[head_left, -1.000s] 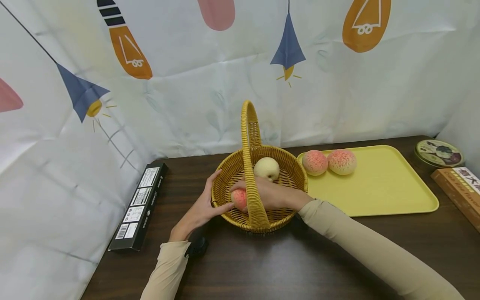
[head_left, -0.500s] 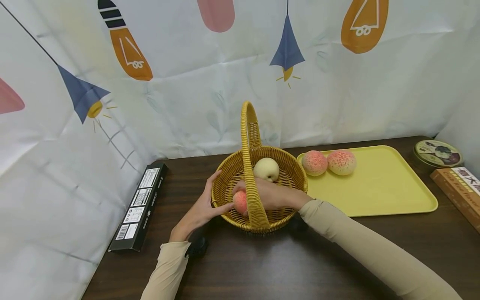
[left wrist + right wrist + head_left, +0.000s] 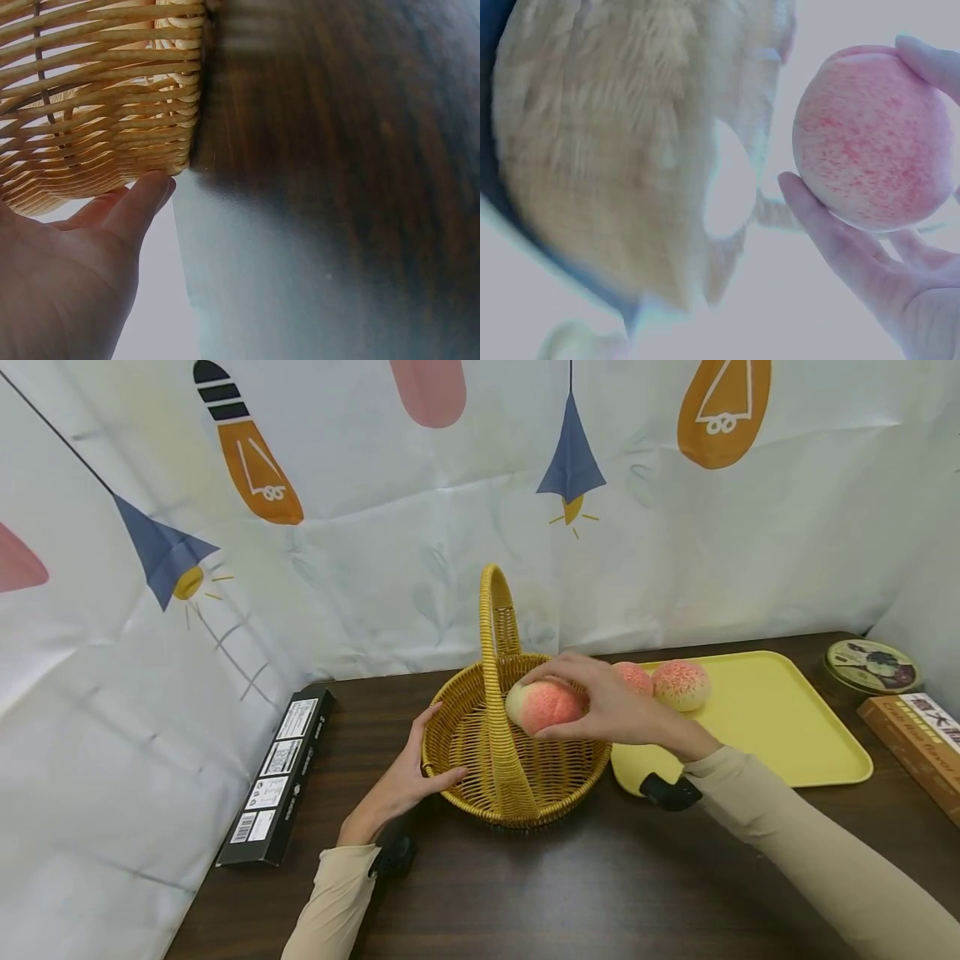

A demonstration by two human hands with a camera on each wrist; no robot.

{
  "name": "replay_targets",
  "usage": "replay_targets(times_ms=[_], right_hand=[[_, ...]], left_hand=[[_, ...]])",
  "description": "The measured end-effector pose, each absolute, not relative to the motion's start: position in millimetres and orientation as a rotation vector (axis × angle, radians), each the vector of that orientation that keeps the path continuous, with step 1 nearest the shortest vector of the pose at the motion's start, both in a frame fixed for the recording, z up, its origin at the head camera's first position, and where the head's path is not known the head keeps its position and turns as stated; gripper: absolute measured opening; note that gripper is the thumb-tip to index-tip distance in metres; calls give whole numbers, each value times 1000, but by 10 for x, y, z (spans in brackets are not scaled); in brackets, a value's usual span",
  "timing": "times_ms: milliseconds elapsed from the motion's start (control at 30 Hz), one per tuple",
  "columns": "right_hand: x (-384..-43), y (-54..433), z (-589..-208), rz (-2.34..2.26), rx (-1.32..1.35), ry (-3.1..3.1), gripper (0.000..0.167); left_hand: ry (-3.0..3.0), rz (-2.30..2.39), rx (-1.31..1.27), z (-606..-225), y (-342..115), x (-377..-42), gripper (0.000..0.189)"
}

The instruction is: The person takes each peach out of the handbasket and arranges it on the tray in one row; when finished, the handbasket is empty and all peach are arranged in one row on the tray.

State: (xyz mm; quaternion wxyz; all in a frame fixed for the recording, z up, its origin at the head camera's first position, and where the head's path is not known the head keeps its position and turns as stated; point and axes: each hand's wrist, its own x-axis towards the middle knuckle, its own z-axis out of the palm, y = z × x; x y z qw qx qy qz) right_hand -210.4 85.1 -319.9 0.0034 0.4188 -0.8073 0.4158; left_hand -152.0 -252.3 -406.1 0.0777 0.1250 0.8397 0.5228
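My right hand (image 3: 622, 697) holds a peach (image 3: 551, 706) between thumb and fingers, above the right side of a yellow wicker basket (image 3: 450, 727). The right wrist view shows the pink speckled peach (image 3: 874, 139) close up, with the basket blurred beside it. At the basket's left side my left hand (image 3: 397, 781) holds on, thumb over the near rim and fingers spread along the outer wall. The left wrist view has that hand (image 3: 75, 262) against the basket's weave (image 3: 97, 112). The cream pear seen earlier in the basket is hidden in the head view.
To the right of the basket lies a yellow tray (image 3: 787, 718) with two peaches (image 3: 681, 685) at its left end, one partly covered by my hand. A round tin (image 3: 873, 667) and an orange-brown box (image 3: 915, 747) are farther right. A long black box (image 3: 279, 777) lies left.
My right hand has lifted the peach from the basket's left side, up and to the right past the handle. My left hand has stayed at the basket's side.
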Motion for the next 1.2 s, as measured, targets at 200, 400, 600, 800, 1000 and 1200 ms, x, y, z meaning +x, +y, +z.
replay_targets(times_ms=[200,400,600,800,1000,1200], right_hand=[[-2176,1601,-2942,1333,1045,-2521,61],[-2307,2277,-2950,1224,645,-2686,65],[-2435,2744,-3204,1202,425,-2775,62],[-2512,2937,-3451,1175,344,-2873,65],[-2573,2987,-3625,1126,348,-2971,69],[-2613,3000,-3721,1095,322,-3112,74]], left_hand=[[2520,1565,378,-4063,-2529,-1514,105],[2530,1550,388,-4068,-2523,-1527,105],[2526,1556,377,-4063,-2528,-1516,104],[2517,1561,380,-4064,-2532,-1511,103],[2503,1576,373,-4067,-2542,-1510,103],[2498,1576,374,-4058,-2540,-1512,103]])
